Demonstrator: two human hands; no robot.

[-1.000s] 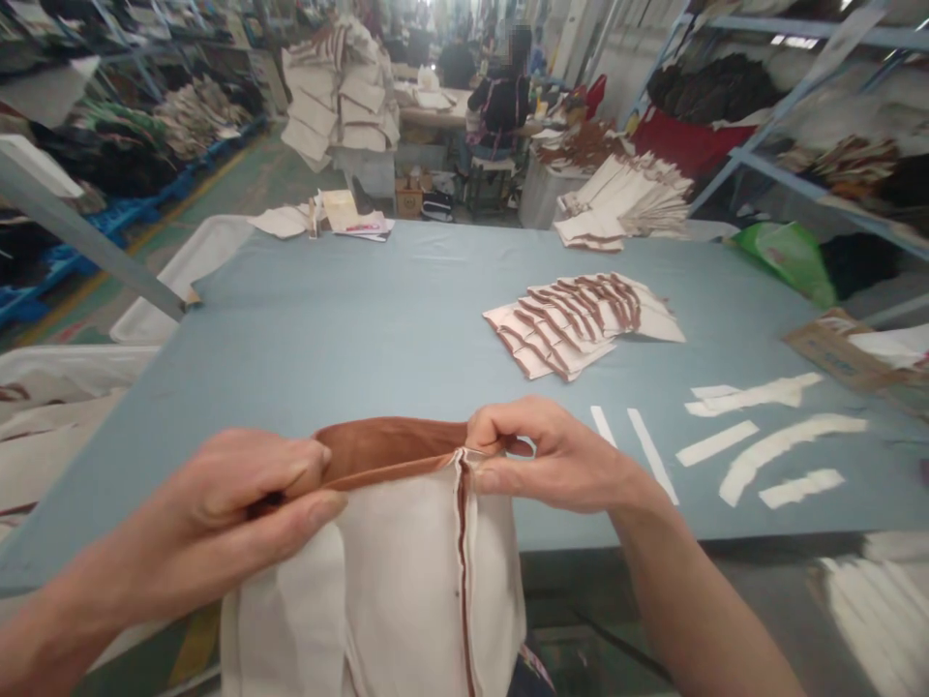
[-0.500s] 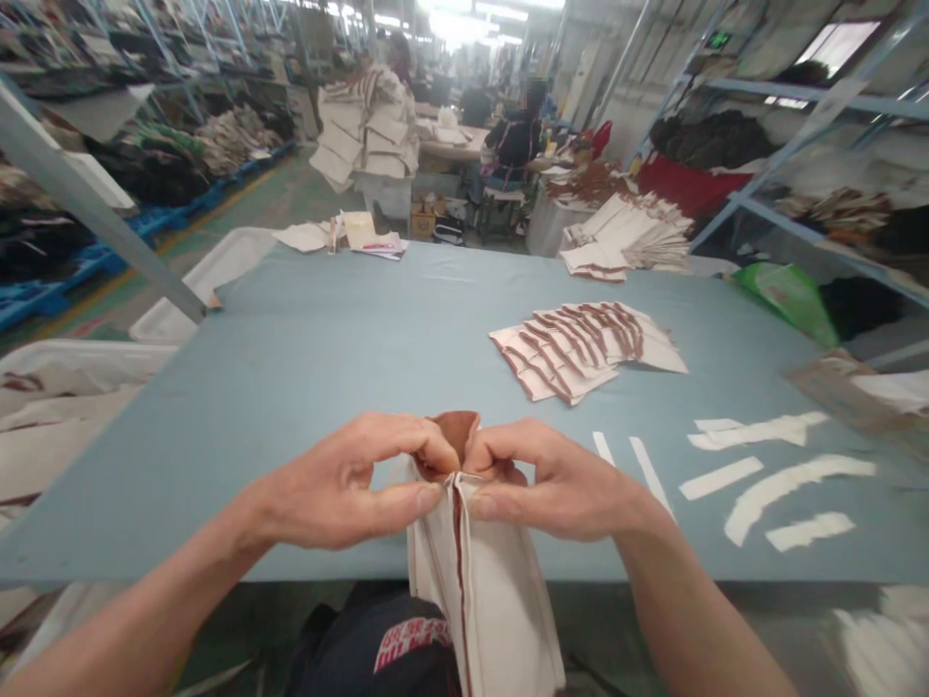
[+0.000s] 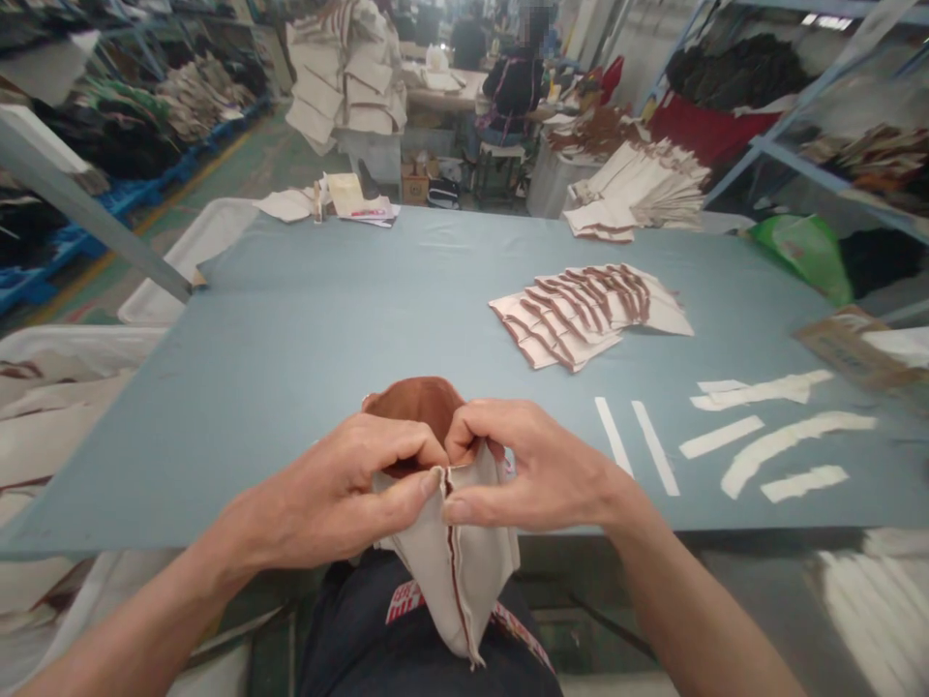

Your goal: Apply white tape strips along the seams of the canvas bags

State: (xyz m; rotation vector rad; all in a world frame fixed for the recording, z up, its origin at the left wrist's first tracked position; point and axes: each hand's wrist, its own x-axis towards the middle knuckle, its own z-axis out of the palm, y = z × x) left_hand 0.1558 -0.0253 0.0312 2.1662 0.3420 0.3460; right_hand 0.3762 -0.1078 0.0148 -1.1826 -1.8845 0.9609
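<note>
A cream fabric piece with a brown lining (image 3: 421, 395) hangs between my hands over the table's front edge, its mouth open toward the far side. My left hand (image 3: 348, 484) pinches the rim just left of the vertical seam, thumb outside and fingers inside. On the other side of that seam, my right hand (image 3: 529, 469) pinches the rim in the same way. A dark brown line runs down the seam of the cream fabric piece (image 3: 464, 571) to its pointed lower end, above my lap. The fingertips inside the mouth are partly hidden.
Overlapping cream pieces with brown edges (image 3: 581, 315) lie on the blue-grey table (image 3: 290, 339). Pale strips (image 3: 791, 445) are spread at the right. A larger cream stack (image 3: 639, 189) stands at the far edge. White bins (image 3: 79, 339) flank the left side. A person (image 3: 512, 87) sits beyond.
The brown-lined mouth has opened wider and the lower part of the cream piece has swung inward to a point. Both hands keep their pinch at the seam. The view has tipped downward.
</note>
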